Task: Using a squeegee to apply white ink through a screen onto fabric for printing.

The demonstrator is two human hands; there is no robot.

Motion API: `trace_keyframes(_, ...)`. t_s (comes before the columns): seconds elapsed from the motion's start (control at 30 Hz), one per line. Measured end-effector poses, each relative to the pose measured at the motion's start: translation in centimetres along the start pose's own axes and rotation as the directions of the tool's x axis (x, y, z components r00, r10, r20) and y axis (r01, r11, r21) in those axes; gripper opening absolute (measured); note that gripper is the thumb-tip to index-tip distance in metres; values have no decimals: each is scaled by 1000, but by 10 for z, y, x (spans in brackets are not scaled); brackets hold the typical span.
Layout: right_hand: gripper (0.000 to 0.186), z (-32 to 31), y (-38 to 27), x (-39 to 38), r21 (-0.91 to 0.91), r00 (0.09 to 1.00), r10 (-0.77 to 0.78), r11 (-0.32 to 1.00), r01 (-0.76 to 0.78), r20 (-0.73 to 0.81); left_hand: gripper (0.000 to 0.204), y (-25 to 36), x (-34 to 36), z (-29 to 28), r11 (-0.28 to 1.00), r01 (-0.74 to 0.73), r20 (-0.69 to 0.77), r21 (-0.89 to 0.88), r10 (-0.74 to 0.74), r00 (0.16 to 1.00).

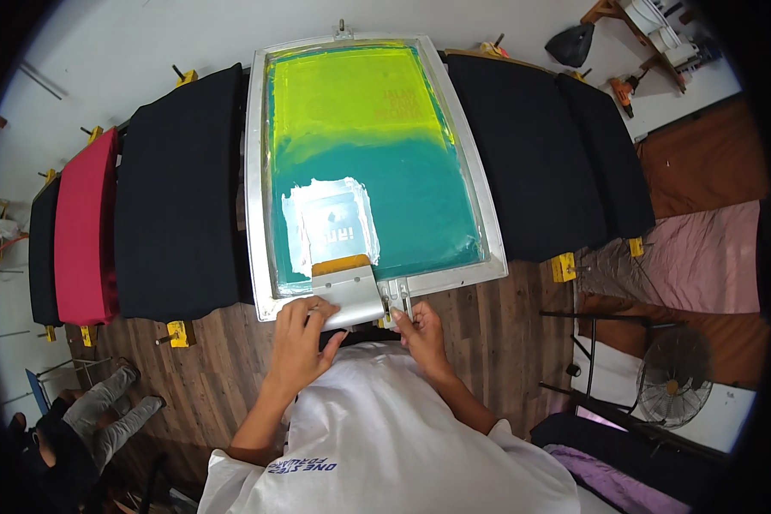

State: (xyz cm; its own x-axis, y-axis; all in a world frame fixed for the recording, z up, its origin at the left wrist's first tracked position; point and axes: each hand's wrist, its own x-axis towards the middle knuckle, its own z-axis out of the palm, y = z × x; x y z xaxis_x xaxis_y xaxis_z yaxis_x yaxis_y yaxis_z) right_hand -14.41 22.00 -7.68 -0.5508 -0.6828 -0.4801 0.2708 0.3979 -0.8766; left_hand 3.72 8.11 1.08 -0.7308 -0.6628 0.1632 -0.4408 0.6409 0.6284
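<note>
A silver-framed printing screen (260, 171) lies in front of me, its mesh yellow-green at the far end and teal nearer me, with a patch of white ink (327, 218) near its lower left. A squeegee (348, 287) with an orange blade and a metal handle rests at the near edge of the white patch. My left hand (300, 338) grips the near end of the squeegee's handle. My right hand (420, 330) holds the metal bracket (397, 295) at the screen frame's near edge.
Black garments (180, 193) on platens lie left and right (531, 154) of the screen, with a red one (86, 227) further left. Yellow clamps sit at the platen ends. A floor fan (672, 377) stands at right. A seated person's legs (111, 407) show at lower left.
</note>
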Motion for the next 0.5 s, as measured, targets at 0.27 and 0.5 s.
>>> trace_keyframes(0.27, 28, 2, -3, -3, 32, 1000, -23, 999, 23, 3, 76, -5, 20, 4, 991, -25, 174, 129, 2, 985)
trace_keyframes(0.5, 26, -3, 2, -3, 141, 1000, -5, 990, 7, -9, 70, -25, 18, 14, 996, -80, 227, 47, 67, 972)
